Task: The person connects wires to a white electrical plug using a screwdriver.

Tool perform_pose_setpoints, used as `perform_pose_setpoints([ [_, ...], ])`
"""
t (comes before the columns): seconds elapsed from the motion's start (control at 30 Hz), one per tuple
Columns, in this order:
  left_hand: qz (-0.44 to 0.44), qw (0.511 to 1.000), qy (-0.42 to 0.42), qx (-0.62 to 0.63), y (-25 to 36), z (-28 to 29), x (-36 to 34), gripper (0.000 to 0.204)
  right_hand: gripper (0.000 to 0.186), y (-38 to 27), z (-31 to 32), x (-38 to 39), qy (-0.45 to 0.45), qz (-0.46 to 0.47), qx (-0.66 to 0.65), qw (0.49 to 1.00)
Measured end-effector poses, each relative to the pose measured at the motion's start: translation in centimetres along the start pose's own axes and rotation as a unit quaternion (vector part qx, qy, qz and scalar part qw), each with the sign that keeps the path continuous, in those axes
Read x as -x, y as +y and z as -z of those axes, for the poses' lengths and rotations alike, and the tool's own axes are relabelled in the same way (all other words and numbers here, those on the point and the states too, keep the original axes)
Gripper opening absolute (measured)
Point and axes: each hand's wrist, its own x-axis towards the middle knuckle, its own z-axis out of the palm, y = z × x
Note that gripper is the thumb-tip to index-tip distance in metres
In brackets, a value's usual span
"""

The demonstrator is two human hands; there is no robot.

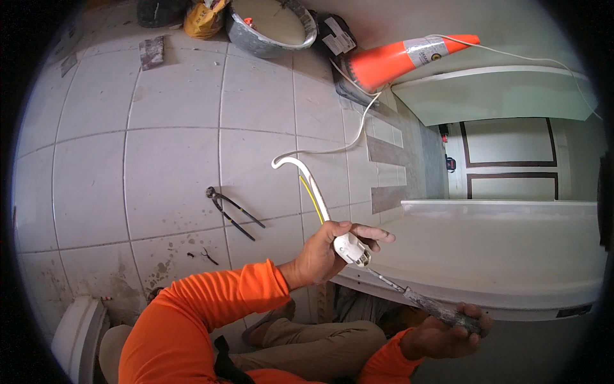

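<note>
While the left hand [318, 255] grips it, the connector [349, 248] looks white; the right [444, 335] clasps a screwdriver [430, 304].

No wording or number can be read for certain. On the orange cone [378, 65], a pale grey-white band [416, 53] is wrapped around the middle; a small round badge [437, 57] in yellow and black is shown on it, and the dark print beside the badge is too small to be made out. On the dark object [345, 24] between the grey tub [257, 46] and the cone, a white label [339, 38] is seen, its faint marks blurred. On the white panel's edge [511, 312] at lower right, a dark rectangle [574, 311] is set; whether it is a label cannot be told.
</note>
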Motion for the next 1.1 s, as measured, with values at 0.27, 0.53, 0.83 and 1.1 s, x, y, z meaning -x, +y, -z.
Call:
perform_pose_setpoints([
  [0.27,-0.002,0.997,0.063,0.052,-0.3,-1.2,-0.3,0.065,0.041,-0.9,-0.1,1.1,-0.001,-0.053,0.003,0.999],
  [0.53,-0.001,0.996,0.075,0.056,-0.6,-1.6,-0.1,0.066,0.036,-1.4,-0.1,1.0,-0.003,-0.031,-0.135,0.99],
  [0.83,-0.017,0.997,0.073,0.033,-1.0,-1.6,0.1,0.059,0.032,-2.1,0.3,0.5,-0.071,-0.009,-0.044,0.996],
  [1.1,-0.016,0.993,0.118,0.008,-1.4,-1.7,0.0,0.053,0.043,-3.0,-0.9,1.3,-0.032,-0.058,-0.053,0.996],
])
